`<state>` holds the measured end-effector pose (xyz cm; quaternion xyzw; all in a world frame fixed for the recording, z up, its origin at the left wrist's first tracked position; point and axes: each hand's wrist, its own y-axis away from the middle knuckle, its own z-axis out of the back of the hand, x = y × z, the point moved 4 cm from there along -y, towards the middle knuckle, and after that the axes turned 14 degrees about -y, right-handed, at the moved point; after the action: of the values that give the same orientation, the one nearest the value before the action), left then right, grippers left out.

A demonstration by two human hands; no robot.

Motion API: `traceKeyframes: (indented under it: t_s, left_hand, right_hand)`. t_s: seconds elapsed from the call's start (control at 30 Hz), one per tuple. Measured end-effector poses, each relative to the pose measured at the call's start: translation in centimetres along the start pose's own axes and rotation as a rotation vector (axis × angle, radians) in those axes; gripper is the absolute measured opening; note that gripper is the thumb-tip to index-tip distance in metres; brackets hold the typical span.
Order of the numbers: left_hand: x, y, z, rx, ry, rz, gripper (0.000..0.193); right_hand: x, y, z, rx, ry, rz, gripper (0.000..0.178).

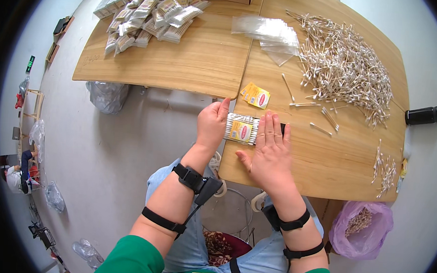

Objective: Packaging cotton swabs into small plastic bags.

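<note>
here you are with the swab pack [241,129] between your hands, lying at the near-left edge of the counter [301,166], a yellow card facing up on top of the swabs. your left hand [212,123] is at the pack's left end, fingers curled and thumb raised; whether that grip truly pinches the end or only butts against it, i can't tell from up here. your right hand [272,152] is released, laid flat with fingers stretched over the pack's right end, and a dark piece [282,129] peeks out just past those fingers.

so the step in hand looks like steadying and squaring the bundle, card in place. the next move seems to call for even pressure: right palm low, left end kept firm, so the swabs stay parallel and the card doesn't skew.

just beyond the pack sit the spare yellow cards [256,96], and farther beyond them the clear bags [274,35]. off to the pack's far right spreads the big heap of loose swabs [345,69], while the pile of packets [153,15] lies well apart, far left of the pack.
</note>
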<state>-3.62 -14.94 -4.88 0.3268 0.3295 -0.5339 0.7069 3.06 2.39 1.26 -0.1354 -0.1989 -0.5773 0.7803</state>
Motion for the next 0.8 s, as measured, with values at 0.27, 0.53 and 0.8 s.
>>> traceKeyframes:
  t_s: [0.27,0.53,0.8]
  left_hand:
    - [0.0,0.0,0.4,-0.02,0.01,-0.011,0.052]
    - [-4.0,0.0,5.2,-0.243,-0.498,-0.38,0.03]
    - [-12.5,2.6,-2.1,-0.064,-0.32,-0.746,0.01]
  right_hand:
    - [0.9,-0.5,0.1,0.001,0.0,-0.02,0.099]
    - [-6.3,0.0,7.0,-0.415,-0.198,-0.04,0.072]
    - [-14.6,2.0,10.0,-0.448,-0.304,-0.283,0.044]
